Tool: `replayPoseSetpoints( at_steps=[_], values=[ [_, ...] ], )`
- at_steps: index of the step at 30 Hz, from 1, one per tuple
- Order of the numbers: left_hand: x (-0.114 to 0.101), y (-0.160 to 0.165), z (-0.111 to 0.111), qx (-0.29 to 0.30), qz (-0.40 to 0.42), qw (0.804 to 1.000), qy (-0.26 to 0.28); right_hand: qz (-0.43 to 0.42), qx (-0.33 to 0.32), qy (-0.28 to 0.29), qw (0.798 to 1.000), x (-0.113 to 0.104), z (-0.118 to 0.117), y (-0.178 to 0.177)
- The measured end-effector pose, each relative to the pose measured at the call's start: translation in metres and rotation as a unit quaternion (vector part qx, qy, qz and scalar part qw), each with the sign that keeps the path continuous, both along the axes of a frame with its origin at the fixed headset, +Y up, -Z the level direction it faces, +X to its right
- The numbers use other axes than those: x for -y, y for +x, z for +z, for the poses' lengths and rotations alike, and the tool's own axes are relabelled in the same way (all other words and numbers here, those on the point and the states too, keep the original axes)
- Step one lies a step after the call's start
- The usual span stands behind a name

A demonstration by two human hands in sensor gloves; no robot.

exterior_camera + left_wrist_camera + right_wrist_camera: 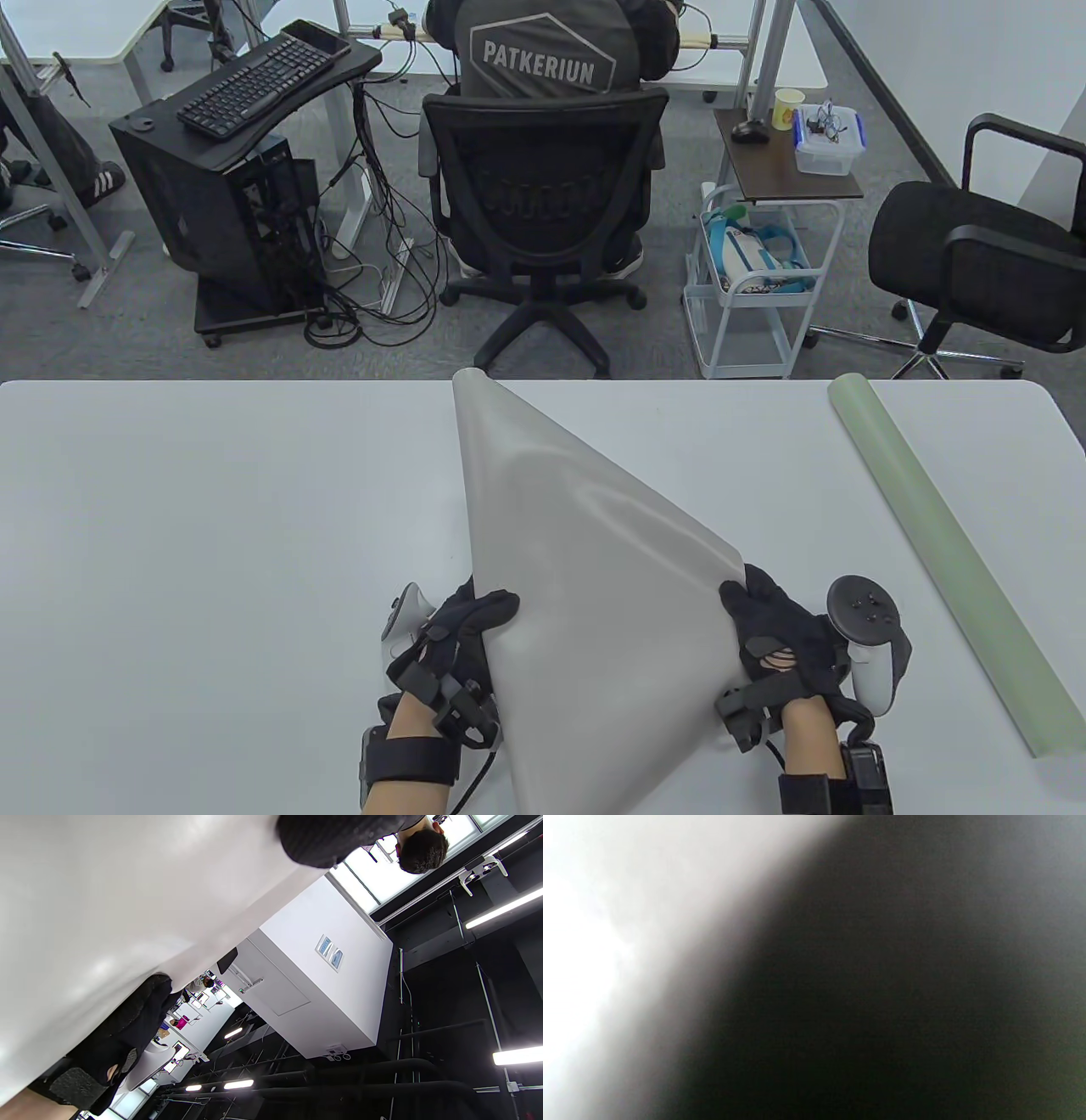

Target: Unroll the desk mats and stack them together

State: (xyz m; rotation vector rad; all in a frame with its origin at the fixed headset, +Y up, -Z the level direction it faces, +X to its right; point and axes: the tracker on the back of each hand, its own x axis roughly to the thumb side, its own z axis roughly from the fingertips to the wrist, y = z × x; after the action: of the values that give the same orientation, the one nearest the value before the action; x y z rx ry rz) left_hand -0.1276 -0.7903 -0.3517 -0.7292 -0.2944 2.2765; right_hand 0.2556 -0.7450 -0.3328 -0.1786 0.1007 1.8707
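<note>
A grey desk mat (585,577) is held up off the white table (212,526), part unrolled, its far end still curled near the table's back edge. My left hand (462,632) grips its left edge. My right hand (764,632) grips its right corner. The mat fills the upper left of the left wrist view (106,908), with my right hand's glove (127,1035) at its edge. A pale green mat (942,560) lies rolled up on the table to the right, running diagonally. The right wrist view is a blur of light and dark.
Beyond the table's far edge stand an office chair (543,204) with a seated person, a white trolley (755,280), a black chair (976,246) at the right and a computer tower (221,221) at the left.
</note>
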Motion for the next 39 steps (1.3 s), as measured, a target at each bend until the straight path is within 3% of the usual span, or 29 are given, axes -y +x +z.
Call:
replayPoseSetpoints(
  at_steps=[8,16,24,31,39],
  values=[
    [-0.004,-0.017,0.002,-0.006,0.054,0.998,-0.008,0.000,-0.004,-0.009,1.000,-0.002,-0.004,-0.001],
    [0.012,-0.018,0.000,-0.013,0.105,0.992,-0.069,0.016,-0.008,-0.020,1.000,-0.003,-0.013,-0.013],
    [0.006,-0.007,-0.004,0.015,0.111,0.994,-0.004,0.017,-0.010,-0.009,1.000,-0.005,-0.007,-0.009],
    [0.004,-0.013,-0.003,0.013,0.068,0.998,-0.009,0.034,-0.002,-0.009,0.999,-0.011,-0.002,0.005],
    [-0.004,-0.013,-0.003,0.010,0.028,0.999,0.026,0.058,-0.006,-0.017,0.998,-0.029,0.004,0.019]
  ],
)
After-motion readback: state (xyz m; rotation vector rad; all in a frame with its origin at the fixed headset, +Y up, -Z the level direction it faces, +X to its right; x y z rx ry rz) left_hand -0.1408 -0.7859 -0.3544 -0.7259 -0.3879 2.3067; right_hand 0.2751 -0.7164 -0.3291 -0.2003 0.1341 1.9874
